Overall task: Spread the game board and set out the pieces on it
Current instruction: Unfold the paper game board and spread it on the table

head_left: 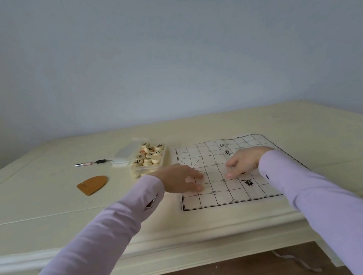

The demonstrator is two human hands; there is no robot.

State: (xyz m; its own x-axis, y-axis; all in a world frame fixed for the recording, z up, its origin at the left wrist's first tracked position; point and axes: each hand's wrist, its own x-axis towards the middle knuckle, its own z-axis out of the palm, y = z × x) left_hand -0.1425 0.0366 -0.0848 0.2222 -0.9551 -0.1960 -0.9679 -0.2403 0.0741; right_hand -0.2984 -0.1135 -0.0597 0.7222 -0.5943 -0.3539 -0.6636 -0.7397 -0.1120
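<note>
A white cloth game board [218,195] printed with a black grid and characters lies unfolded on the cream table [49,207], still creased along its folds. My left hand [178,179] presses flat on the board's left part with straight fingers. My right hand [243,162] rests on the board's middle, fingers stretched toward the left. A clear plastic box [149,166] full of several round wooden pieces [150,155] with black and red characters stands just left of the board.
The box's clear lid [125,153] lies behind the box on the left. A pen [91,163] lies further left, and an orange-brown flat wedge [93,184] sits nearer the front. The table's front edge runs below my forearms.
</note>
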